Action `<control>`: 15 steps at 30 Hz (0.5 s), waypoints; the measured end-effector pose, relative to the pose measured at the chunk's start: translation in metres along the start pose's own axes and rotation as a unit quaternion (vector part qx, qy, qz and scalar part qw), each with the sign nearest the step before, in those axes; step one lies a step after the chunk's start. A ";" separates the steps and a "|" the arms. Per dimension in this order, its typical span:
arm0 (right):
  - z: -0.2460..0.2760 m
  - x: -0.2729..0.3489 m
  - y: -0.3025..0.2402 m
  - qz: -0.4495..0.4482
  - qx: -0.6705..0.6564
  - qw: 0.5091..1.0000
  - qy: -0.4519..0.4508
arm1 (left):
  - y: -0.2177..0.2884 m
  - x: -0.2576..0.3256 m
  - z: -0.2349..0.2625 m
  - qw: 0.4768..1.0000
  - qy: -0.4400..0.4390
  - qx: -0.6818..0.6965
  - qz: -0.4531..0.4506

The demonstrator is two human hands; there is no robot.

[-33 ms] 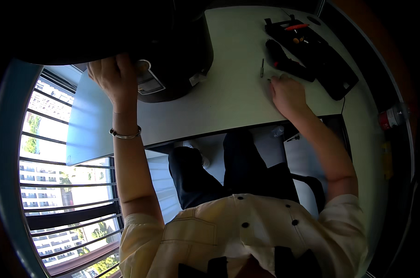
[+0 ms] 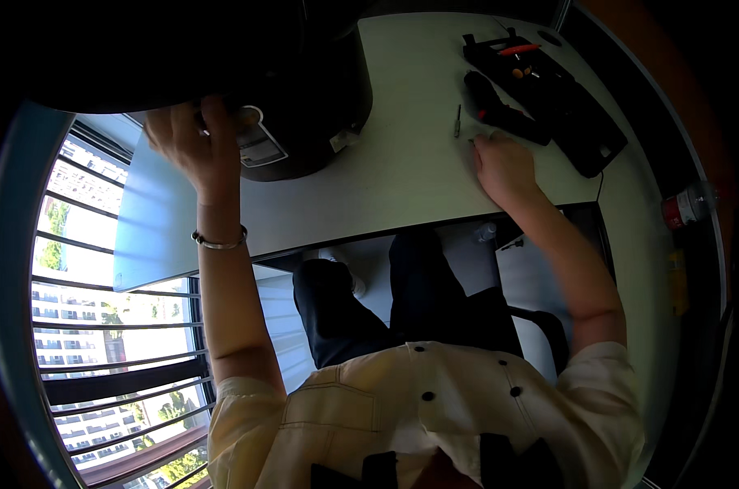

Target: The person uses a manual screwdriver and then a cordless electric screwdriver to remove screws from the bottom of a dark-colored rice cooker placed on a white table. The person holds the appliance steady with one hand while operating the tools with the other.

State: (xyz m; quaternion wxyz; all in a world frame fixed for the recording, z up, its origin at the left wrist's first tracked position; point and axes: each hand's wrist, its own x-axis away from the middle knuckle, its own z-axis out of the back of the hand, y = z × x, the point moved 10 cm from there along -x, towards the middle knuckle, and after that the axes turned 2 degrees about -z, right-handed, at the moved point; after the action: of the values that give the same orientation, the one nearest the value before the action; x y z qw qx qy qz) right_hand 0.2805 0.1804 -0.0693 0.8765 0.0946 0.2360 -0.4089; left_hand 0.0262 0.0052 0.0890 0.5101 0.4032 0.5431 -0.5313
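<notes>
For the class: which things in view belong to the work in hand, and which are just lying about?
Probably in the work:
Black appliance, left hand at it
Thin metal bit, beside the right hand
Power screwdriver
Black tool case

Apparently just lying about:
Bottle with red label, far right
Yellow item, too dim to identify

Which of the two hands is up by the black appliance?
The left hand, with a bracelet at its wrist, is beside the black appliance; the bare-wristed right hand is beside the black-and-red power screwdriver.
</notes>
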 end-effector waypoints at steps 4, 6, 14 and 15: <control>-0.002 -0.001 0.002 0.006 0.017 0.999 0.041 | 0.052 0.001 0.068 0.987 0.058 0.125 -0.078; -0.005 0.000 0.004 0.002 0.023 0.999 0.041 | 0.080 -0.007 0.077 0.974 -0.036 0.216 -0.058; 0.009 0.002 0.001 0.014 0.070 0.997 0.037 | 0.106 -0.075 0.075 0.739 -0.226 0.634 0.018; 0.007 0.003 -0.001 0.011 0.073 0.996 0.042 | 0.103 -0.075 0.076 0.747 -0.223 0.626 0.021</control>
State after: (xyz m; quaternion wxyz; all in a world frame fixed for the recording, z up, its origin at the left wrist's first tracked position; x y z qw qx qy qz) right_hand 0.2843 0.1750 -0.0644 0.8611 0.1778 0.2409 -0.4108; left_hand 0.1482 -0.0512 0.1519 0.2605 0.5135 -0.0496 -0.8161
